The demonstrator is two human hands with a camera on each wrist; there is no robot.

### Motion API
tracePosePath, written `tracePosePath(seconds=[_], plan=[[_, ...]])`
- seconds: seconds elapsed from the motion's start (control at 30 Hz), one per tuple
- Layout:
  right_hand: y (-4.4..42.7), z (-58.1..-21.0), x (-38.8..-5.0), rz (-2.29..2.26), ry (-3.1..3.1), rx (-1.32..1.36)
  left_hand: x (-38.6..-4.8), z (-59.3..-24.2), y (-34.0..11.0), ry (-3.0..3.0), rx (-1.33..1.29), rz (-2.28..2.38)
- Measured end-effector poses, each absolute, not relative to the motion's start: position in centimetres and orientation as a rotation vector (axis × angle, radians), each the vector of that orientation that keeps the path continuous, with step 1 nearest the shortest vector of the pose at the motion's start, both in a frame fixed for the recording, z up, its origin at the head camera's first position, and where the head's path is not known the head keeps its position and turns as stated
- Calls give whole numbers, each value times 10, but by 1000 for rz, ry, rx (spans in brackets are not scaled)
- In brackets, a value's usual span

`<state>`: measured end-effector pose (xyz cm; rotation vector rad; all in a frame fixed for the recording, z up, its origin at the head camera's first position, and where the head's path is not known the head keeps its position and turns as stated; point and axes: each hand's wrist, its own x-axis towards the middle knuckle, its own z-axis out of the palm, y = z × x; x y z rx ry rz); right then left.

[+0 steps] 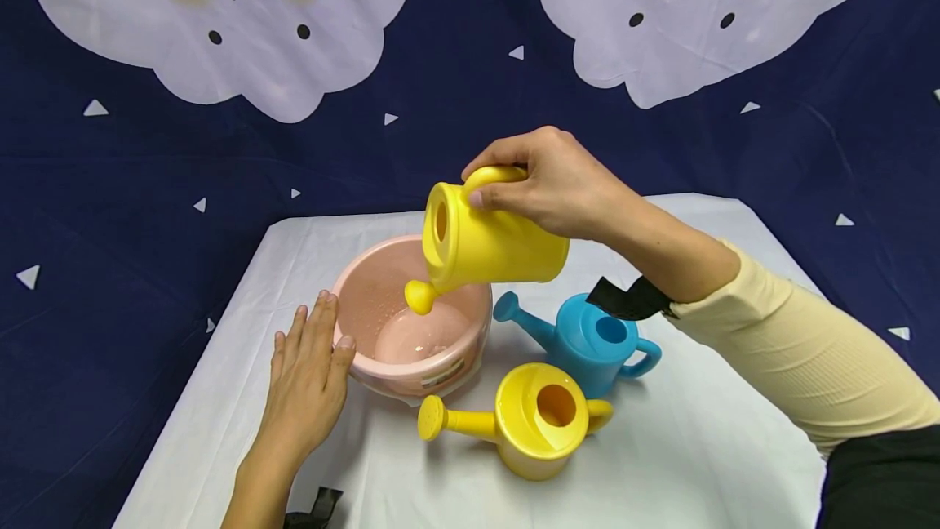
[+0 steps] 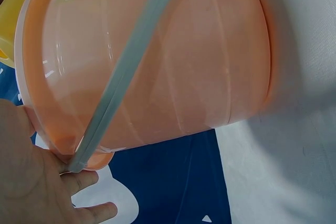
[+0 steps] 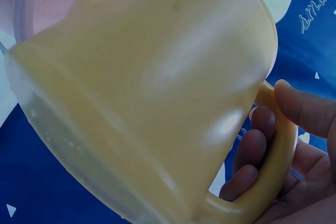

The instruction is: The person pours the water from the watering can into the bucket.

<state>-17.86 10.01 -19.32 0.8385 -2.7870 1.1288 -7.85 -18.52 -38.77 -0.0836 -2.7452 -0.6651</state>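
Over the pink bucket [image 1: 411, 382], my right hand [image 1: 565, 182] grips the handle of a yellow watering can [image 1: 507, 247], which is tilted with its spout pointing down into the bucket. In the right wrist view, fingers curl round the handle of that can [image 3: 157, 87]. My left hand [image 1: 304, 382] rests against the bucket's left rim with its fingers extended. The left wrist view shows this hand [image 2: 37, 182] at the rim, beside the grey bail handle [image 2: 126, 72] of the bucket [image 2: 194, 66]. Droplets and a shiny wet patch show inside the bucket.
A second yellow watering can [image 1: 532, 439] stands upright in front, its spout pointing left. Behind it stands a blue watering can [image 1: 591, 349], right of the bucket. All are on a white-covered table [image 1: 698, 455]. A dark blue cloth [image 1: 455, 64] with clouds hangs behind.
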Motion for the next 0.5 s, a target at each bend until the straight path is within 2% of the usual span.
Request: tracePosePath(seconds=[0.5], plan=[[107, -193, -179, 1211, -2745, 816, -78, -387, -186, -2750, -80, -665]])
